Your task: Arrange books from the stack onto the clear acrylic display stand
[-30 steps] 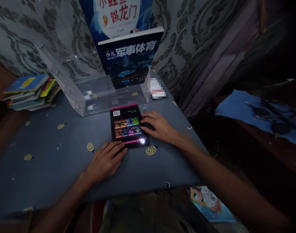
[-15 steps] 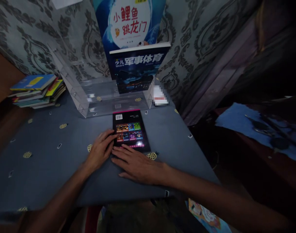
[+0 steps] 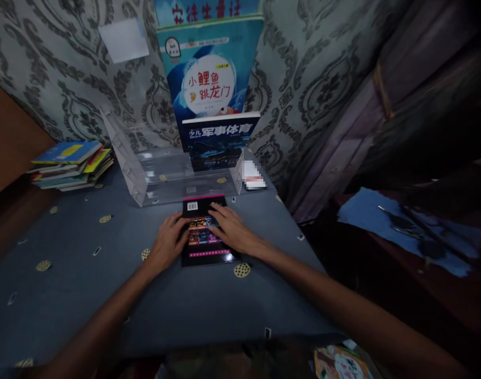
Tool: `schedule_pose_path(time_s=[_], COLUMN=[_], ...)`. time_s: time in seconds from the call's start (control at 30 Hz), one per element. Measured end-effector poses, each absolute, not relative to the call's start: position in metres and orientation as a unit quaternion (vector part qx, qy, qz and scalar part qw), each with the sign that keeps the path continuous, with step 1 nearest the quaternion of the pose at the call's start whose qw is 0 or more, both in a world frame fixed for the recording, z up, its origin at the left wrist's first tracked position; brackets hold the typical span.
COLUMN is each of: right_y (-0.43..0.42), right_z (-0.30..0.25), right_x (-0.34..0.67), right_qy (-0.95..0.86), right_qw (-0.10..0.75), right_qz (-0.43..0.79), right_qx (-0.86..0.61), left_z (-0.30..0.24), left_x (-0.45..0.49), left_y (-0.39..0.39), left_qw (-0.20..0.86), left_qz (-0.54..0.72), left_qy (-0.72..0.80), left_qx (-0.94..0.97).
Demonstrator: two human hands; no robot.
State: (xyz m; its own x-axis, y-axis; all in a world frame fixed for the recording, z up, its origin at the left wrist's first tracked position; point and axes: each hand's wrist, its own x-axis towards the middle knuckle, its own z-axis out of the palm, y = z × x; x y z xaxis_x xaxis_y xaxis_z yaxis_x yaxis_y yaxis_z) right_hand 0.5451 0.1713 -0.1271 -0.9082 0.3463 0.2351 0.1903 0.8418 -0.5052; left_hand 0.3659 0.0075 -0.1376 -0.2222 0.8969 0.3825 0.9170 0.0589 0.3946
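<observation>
A black book (image 3: 209, 258) with a pink edge, a barcode and rows of small colour pictures lies flat on the table. At its left edge rests my left hand (image 3: 168, 239), fingers spread and fingertips touching the cover. My right hand (image 3: 233, 230) lies across the right part of the book, open, its fingers pointing up and left over the pictures. Just behind the book stands a clear acrylic book rack (image 3: 165, 192). In its right part a dark blue book (image 3: 219, 147) leans upright, with a blue book showing a fish (image 3: 209, 87) behind it.
Several stacked books (image 3: 72, 166) sit at the table's back left. A white item (image 3: 253, 176), partly blurred out, stands right of the rack. Blue cloth (image 3: 367, 216) with dark tools lies on a surface to the right. White paper (image 3: 124, 41) hangs on the patterned wall.
My right hand has moved from the book's lower left edge up onto its right side. My left hand stays at the left edge. The view has tilted up, showing more of the books behind.
</observation>
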Motion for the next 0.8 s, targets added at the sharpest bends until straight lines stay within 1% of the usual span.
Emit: schedule_pose_path(time_s=[0.17,0.27,0.33,0.43,0.53,0.6,0.7,0.8], right_y=[0.192,0.192,0.189,0.186,0.185,0.185,0.183,0.181], right_z=[-0.13,-0.131,-0.131,-0.133,-0.134,-0.134,-0.132,-0.13], right_x=[0.529,0.529,0.53,0.531,0.531,0.532,0.534,0.537], right_qy=[-0.941,-0.94,-0.939,-0.937,-0.936,-0.935,-0.932,-0.925], right_qw=[0.167,0.171,0.171,0.175,0.187,0.188,0.186,0.193], right_qz=[0.208,0.201,0.195,0.187,0.186,0.187,0.193,0.202], right_qx=[-0.207,-0.215,-0.225,-0.236,-0.234,-0.234,-0.245,-0.259], left_z=[-0.145,-0.147,-0.145,-0.138,-0.132,-0.13,-0.13,-0.127], left_x=[0.36,0.359,0.359,0.358,0.357,0.357,0.358,0.361], left_y=[0.036,0.044,0.046,0.048,0.05,0.05,0.05,0.047], left_qw=[0.022,0.008,-0.02,-0.116,-0.227,-0.267,-0.305,-0.384], left_qz=[-0.301,-0.339,-0.381,-0.473,-0.584,-0.64,-0.672,-0.656], left_qy=[-0.737,-0.739,-0.734,-0.709,-0.648,-0.621,-0.626,-0.614], left_qx=[-0.605,-0.583,-0.562,-0.51,-0.433,-0.365,-0.252,-0.211])
